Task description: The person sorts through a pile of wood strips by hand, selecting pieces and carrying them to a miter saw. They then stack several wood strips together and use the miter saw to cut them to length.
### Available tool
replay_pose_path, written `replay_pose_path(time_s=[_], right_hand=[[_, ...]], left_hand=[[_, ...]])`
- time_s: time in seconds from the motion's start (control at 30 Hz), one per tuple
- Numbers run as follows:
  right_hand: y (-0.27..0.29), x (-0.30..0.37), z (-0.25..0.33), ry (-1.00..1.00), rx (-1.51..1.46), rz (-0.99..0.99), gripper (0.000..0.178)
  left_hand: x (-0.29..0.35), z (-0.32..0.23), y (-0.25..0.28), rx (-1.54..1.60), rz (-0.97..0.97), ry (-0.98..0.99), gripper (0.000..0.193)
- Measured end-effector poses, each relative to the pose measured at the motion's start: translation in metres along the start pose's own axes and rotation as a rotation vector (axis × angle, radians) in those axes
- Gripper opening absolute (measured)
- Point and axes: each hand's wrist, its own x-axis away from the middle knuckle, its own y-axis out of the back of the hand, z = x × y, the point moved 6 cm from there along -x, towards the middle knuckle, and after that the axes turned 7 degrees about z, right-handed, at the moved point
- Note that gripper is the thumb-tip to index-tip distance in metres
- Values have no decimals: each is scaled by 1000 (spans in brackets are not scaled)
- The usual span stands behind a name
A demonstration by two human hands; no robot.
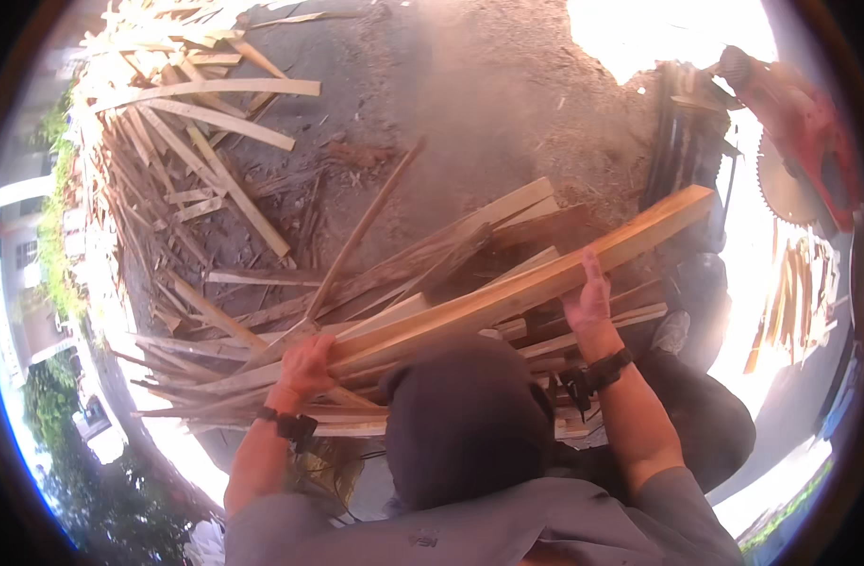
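Observation:
A long squared wooden beam slants across the middle, its right end farther away and higher in the view. At its near left end, my left hand is closed on the wood. My right hand grips it farther along, with fingers showing against its side. Under and behind the beam lies a heap of loose boards and strips. One thin brown stick leans up out of that heap, just beyond my left hand. A dark rounded shape hides part of the wood between my forearms.
A red power saw with a bare toothed round blade stands at the far right, beside a dark metal stand. Scrap strips are piled at the far left. More cut strips lie at right. Sawdust covers the ground.

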Motion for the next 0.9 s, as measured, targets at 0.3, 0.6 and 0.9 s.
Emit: replay_pose_path(time_s=[0.3, 0.6, 0.9], right_hand=[[-64, 11, 64, 408, 218, 186, 23], [-96, 19, 117, 206, -152, 483, 47], [-131, 10, 178, 281, -60, 519, 60]], left_hand=[[9, -36, 31, 63, -60, -25, 35], [-6, -64, 67, 27, -397, -104, 30], [46, -24, 87, 48, -729, -27, 69]])
